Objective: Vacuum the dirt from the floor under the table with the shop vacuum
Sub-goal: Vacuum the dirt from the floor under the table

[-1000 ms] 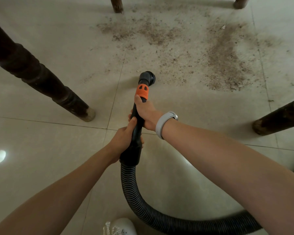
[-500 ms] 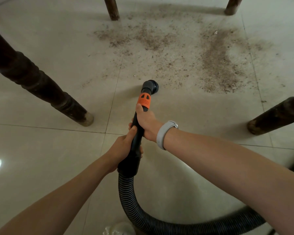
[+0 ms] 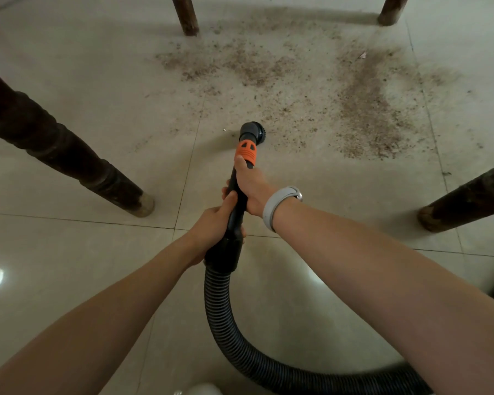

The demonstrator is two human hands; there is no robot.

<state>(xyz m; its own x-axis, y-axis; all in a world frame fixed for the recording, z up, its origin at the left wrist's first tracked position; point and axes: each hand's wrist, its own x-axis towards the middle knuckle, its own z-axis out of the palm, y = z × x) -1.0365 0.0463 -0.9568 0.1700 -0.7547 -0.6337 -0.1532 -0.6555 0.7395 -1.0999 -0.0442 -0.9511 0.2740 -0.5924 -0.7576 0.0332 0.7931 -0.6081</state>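
Nozzle [image 3: 253,132]: low at the near edge of the dirt [image 3: 365,109], angled to meet the floor [image 3: 69,266].
Right hand [image 3: 250,186]: fingers wrapped round the wand behind the orange collar [image 3: 246,151], steering.
Left hand [image 3: 214,223]: fingers curled round the wand's cuff, carrying the hose [image 3: 226,323].
Table legs [image 3: 69,161]: ring the dirt, so the reach is forward.

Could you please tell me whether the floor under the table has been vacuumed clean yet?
Not yet. Brown dirt lies spread on the tile floor beyond the brush nozzle.
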